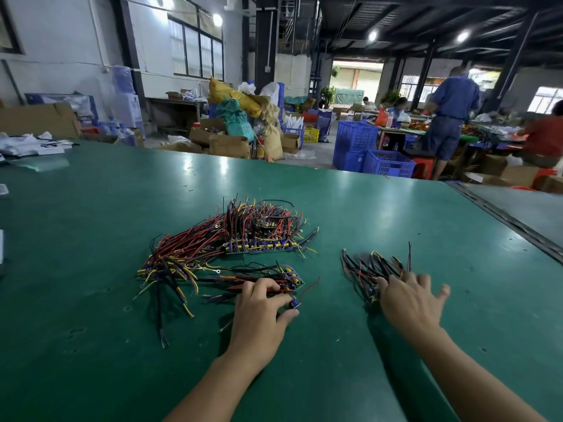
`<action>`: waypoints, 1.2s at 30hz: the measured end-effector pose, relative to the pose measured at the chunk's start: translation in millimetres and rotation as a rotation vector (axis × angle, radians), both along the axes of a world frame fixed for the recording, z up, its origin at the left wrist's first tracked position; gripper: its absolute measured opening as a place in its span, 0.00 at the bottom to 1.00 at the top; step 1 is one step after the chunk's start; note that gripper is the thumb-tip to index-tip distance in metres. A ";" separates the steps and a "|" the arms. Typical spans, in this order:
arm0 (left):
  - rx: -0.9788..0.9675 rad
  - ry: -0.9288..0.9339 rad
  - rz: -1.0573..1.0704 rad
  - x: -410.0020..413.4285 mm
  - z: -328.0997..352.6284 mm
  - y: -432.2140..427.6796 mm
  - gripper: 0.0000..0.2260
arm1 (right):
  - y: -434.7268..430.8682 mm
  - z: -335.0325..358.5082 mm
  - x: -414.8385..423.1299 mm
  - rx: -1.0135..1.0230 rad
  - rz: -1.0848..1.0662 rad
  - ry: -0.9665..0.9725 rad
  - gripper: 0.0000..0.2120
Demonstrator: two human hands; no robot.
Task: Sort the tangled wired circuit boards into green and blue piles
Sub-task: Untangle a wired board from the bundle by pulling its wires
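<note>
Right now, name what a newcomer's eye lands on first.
A big red, black and yellow tangle of wired boards fills the middle of the green table. The left hand grips a board at its near edge; the right hand rests spread on a smaller bundle to the right.

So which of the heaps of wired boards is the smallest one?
The heap on the right, apart from the rest, touched by the right hand. It is a small bunch of wires; the tangle by the left hand is far wider.
</note>
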State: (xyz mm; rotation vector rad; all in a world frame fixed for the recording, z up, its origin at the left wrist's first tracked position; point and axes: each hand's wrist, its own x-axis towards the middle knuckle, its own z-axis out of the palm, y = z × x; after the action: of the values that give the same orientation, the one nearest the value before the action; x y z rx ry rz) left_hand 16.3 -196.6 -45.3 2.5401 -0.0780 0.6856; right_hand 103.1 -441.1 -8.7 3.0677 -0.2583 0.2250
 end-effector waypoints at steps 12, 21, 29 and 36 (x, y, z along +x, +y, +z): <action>-0.343 -0.300 -0.290 -20.3 24.1 -19.5 0.12 | 72.5 -6.8 -86.0 1.506 0.706 0.198 0.15; -0.520 -0.058 -0.358 -24.6 22.5 -28.4 0.06 | 58.3 -12.1 -77.7 1.683 0.542 0.072 0.10; -0.645 0.336 -0.345 -27.0 21.3 -28.9 0.24 | 51.7 -5.7 -78.5 1.716 0.627 0.041 0.08; -0.979 0.120 -0.339 -25.2 21.0 -32.9 0.29 | 49.0 -4.3 -83.3 1.599 0.762 0.103 0.18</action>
State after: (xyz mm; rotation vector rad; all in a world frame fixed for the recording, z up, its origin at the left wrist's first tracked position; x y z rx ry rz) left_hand -9.0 -229.4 -24.3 1.5646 -0.0976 0.3071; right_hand 19.8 -392.1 -12.9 4.4295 1.4917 -0.3135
